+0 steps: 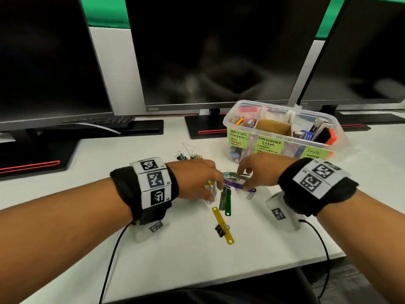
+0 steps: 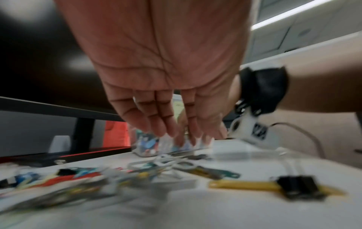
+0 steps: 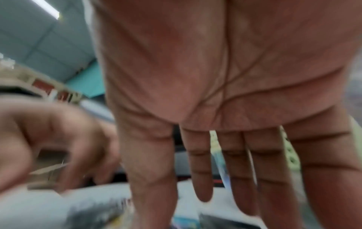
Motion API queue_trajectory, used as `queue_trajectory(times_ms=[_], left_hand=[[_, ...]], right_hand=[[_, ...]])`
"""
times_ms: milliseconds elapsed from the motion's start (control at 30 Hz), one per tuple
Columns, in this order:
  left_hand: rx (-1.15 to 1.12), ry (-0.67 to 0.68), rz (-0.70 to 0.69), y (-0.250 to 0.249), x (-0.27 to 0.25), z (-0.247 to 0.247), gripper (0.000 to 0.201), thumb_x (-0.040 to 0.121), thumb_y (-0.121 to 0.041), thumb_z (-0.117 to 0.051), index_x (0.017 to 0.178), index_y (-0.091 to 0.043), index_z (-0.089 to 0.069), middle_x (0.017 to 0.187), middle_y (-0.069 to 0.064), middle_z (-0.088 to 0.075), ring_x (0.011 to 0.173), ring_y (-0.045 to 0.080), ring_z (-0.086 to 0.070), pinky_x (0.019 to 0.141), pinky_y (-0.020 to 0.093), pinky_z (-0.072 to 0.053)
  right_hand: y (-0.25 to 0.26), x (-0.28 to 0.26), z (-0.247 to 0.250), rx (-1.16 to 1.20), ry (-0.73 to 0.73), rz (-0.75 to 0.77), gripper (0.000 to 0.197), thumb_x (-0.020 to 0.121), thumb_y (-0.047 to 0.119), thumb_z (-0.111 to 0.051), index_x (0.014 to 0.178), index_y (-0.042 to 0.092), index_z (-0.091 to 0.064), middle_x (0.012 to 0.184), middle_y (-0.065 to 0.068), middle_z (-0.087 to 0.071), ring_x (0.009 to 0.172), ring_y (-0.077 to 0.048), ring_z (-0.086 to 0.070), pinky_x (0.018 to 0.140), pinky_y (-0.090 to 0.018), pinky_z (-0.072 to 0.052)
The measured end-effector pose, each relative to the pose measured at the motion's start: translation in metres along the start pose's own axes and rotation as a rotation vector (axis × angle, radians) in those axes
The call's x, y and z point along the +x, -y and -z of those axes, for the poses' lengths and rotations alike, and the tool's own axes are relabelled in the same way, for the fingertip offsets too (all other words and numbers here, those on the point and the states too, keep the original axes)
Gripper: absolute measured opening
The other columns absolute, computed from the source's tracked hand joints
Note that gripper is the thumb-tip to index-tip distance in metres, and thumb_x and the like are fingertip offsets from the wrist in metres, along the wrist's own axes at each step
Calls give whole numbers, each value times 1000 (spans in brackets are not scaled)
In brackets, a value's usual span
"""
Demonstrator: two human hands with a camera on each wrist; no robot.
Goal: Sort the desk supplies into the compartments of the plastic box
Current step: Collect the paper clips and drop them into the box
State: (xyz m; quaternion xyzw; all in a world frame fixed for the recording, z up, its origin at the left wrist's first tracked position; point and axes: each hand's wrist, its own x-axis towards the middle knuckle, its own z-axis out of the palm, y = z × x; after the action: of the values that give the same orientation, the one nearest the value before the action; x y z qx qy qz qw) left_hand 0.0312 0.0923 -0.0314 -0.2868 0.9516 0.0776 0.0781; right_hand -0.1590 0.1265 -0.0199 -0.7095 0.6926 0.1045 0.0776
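— Where are your hands?

— Both are low over the white table (image 1: 263, 238), meeting at a small heap of coloured fastener strips (image 1: 232, 183). My left hand (image 1: 197, 178) comes in from the left, my right hand (image 1: 258, 172) from the right.

— Are they holding anything?

— My left fingers (image 2: 156, 120) hang straight and relaxed, tips down at the heap; I see nothing clasped in them. My right fingers (image 3: 270, 170) are stretched out too, tips down at the purple strip (image 1: 238, 185). Whether they pinch it, I cannot tell; the wrist views are blurred.

— What else lies loose?

— Two green strips (image 1: 225, 200) just near of the heap, and nearer still a yellow strip (image 1: 222, 224) with a black binder clip (image 1: 221, 229) on its middle. A little cluster of paper clips (image 1: 186, 156) sits farther off, to the left of the box.

— And the box?

— The clear plastic box (image 1: 282, 130) stands at the far right of the heap, in front of the monitors (image 1: 208, 51). Its green labels read writing materials, consumable items and tools. Pens and pencils show in the left compartment, a brown pad in the middle, an orange and black item among others on the right.
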Motion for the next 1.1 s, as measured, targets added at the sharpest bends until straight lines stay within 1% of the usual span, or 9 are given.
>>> queue_trajectory(times_ms=[100, 233, 333, 467, 567, 633, 767, 933, 1100], left_hand=[[-73, 63, -161, -26, -6, 1, 38, 84, -35, -67, 120, -32, -57, 111, -8, -51, 101, 9, -50, 87, 27, -44], [10, 184, -239, -45, -5, -14, 43, 82, -32, -69, 123, -28, -57, 120, -1, -51, 115, 17, -49, 88, 29, -44], [40, 199, -230, -43, 0, -20, 34, 84, -26, -68, 117, -23, -60, 119, 1, -52, 113, 18, -50, 80, 26, -40], [31, 155, -188, -31, 6, -19, 24, 85, -22, -66, 108, -19, -64, 113, 2, -56, 106, 19, -53, 75, 27, -41], [40, 140, -115, -16, 7, -18, 21, 85, -22, -65, 105, -17, -62, 111, 1, -59, 104, 20, -54, 75, 27, -42], [24, 132, -67, -7, 7, -17, 17, 85, -21, -64, 102, -19, -62, 112, -2, -61, 104, 19, -55, 83, 30, -47], [-75, 39, 43, 5, 6, -8, 19, 88, -15, -55, 103, -23, -62, 105, -9, -62, 94, 14, -56, 76, 22, -42], [-249, -77, 174, 16, 10, 6, 25, 93, -17, -49, 113, -27, -60, 100, -2, -62, 85, 12, -51, 80, 25, -44], [-355, -154, 288, 29, 17, 5, 24, 95, -16, -47, 109, -27, -64, 94, -8, -54, 84, 11, -51, 68, 18, -40]], right_hand=[[1, 13, -8, -58, 71, -26, 70, 76, 42, -74, 135, 21, -45, 133, -2, -54, 116, -22, -54, 87, -26, -44], [13, 23, -3, -30, 137, -30, 60, 81, 35, -72, 130, 9, -52, 125, -9, -61, 79, -21, -63, 40, -10, -36], [24, 30, -2, -83, 98, 25, 46, 83, 30, -70, 120, 4, -61, 118, -12, -65, 95, -26, -65, 56, -19, -44], [37, 39, -8, -168, 51, 107, 25, 84, 26, -68, 94, 4, -64, 100, -12, -63, 81, -22, -52, 68, -27, -40], [37, 41, -6, -118, -1, 119, 25, 85, 22, -65, 103, 4, -67, 108, -13, -65, 93, -26, -59, 74, -27, -44], [32, 40, -1, -6, -60, 85, 28, 86, 20, -65, 109, 6, -65, 112, -11, -64, 95, -26, -57, 73, -26, -39], [22, 38, 4, 199, -119, 20, 26, 83, 18, -68, 106, 8, -64, 98, -6, -60, 85, -20, -49, 70, -26, -37], [13, 37, 1, 521, -17, -36, 21, 84, 0, -60, 102, 11, -57, 83, -10, -65, 66, -21, -59, 64, -31, -53], [8, 34, 1, 750, 68, -50, 16, 92, -5, -48, 92, 11, -51, 77, -11, -62, 62, -19, -62, 59, -27, -54]])
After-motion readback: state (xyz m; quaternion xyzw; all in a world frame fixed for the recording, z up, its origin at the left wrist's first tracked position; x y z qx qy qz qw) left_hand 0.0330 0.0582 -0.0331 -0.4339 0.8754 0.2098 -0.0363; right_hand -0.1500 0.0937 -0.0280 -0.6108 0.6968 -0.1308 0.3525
